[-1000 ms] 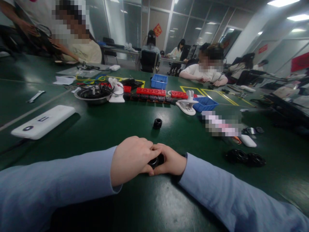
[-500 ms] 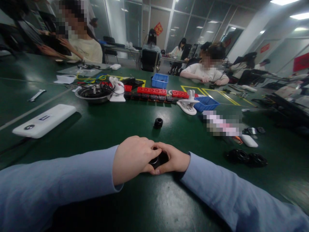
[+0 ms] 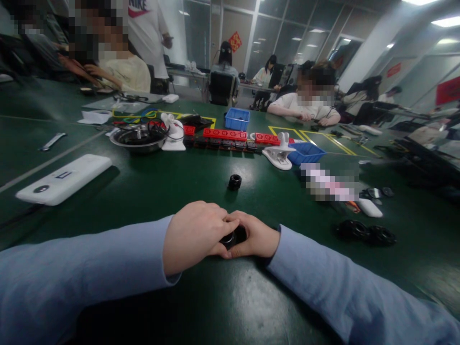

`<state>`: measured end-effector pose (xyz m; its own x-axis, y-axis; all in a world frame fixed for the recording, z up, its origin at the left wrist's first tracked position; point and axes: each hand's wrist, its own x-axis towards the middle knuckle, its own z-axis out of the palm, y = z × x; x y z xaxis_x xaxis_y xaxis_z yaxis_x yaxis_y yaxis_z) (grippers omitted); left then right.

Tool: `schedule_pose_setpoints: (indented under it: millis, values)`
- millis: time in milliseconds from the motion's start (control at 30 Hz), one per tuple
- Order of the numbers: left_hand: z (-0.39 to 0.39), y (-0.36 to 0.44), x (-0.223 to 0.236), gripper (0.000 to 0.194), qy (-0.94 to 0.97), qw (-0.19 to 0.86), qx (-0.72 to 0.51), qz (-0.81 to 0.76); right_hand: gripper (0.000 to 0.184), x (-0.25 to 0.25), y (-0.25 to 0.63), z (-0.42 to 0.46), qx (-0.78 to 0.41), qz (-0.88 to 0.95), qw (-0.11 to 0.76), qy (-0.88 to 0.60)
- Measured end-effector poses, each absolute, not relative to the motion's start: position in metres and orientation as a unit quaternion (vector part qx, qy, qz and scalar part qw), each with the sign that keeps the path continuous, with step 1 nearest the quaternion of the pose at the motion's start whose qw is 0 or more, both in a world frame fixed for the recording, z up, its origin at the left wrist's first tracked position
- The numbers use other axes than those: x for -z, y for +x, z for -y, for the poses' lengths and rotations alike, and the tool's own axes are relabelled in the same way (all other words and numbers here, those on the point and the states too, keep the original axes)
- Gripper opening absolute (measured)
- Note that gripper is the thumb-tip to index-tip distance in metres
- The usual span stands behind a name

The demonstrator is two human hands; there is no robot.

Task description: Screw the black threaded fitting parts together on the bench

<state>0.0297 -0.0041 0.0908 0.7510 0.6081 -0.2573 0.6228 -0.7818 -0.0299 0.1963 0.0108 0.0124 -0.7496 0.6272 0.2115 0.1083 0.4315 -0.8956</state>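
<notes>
Low over the green table [image 3: 223, 297], both hands close around a black round part [image 3: 229, 239] with a shiny ring-shaped edge; most of it is hidden by the fingers. My left hand [image 3: 197, 233] covers it from the left and above, fingers curled over it. My right hand [image 3: 257, 235] curves around its right side, thumb at the front, and the two hands' fingertips meet. Straight ahead of the hands stands a small black ribbed cylinder [image 3: 235, 182], touched by neither hand. The exact kind of the held part cannot be made out.
On the left lie a white power bank-like box [image 3: 72, 178] with a cable and a wrench [image 3: 52, 142]. Ahead are a metal bowl [image 3: 138, 143], red power strips [image 3: 225, 134], white clips [image 3: 278, 155] and blue bins [image 3: 305, 153]. Black rings [image 3: 366, 232] lie right. Co-workers sit beyond.
My hands keep their grip on the black round part with hardly any movement. The view has shifted slightly. In the background at left, a standing person in a white shirt has come further into view.
</notes>
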Motion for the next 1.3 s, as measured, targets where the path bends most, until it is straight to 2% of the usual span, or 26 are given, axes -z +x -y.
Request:
schedule_pose_setpoints:
  millis: [500, 567, 667, 767, 900, 1100, 1300]
  values:
    - [0.003, 0.031, -0.092, 0.052, 0.933, 0.054, 0.106, -0.339, 0.042, -0.014, 0.200, -0.014, -0.548, 0.769, 0.266, -0.196]
    - [0.003, 0.031, -0.093, 0.053, 0.932, 0.059, 0.108, -0.341, 0.048, -0.010, 0.202, -0.016, -0.565, 0.756, 0.262, -0.203]
    - [0.003, 0.030, -0.096, 0.044, 0.932, 0.070, 0.118, -0.336, 0.065, -0.003, 0.205, -0.017, -0.628, 0.694, 0.272, -0.222]
    - [0.003, 0.028, -0.096, 0.039, 0.932, 0.076, 0.126, -0.331, 0.072, 0.001, 0.208, -0.016, -0.659, 0.663, 0.268, -0.234]
    - [0.003, 0.027, -0.094, 0.043, 0.936, 0.053, 0.124, -0.325, 0.074, 0.000, 0.213, -0.018, -0.596, 0.732, 0.226, -0.239]
    - [0.002, 0.028, -0.093, 0.041, 0.935, 0.053, 0.117, -0.330, 0.062, -0.005, 0.215, -0.017, -0.353, 0.881, 0.226, -0.220]
    - [0.001, 0.026, -0.092, 0.038, 0.942, 0.054, 0.094, -0.317, 0.053, -0.004, 0.206, -0.011, -0.327, 0.873, 0.248, -0.264]
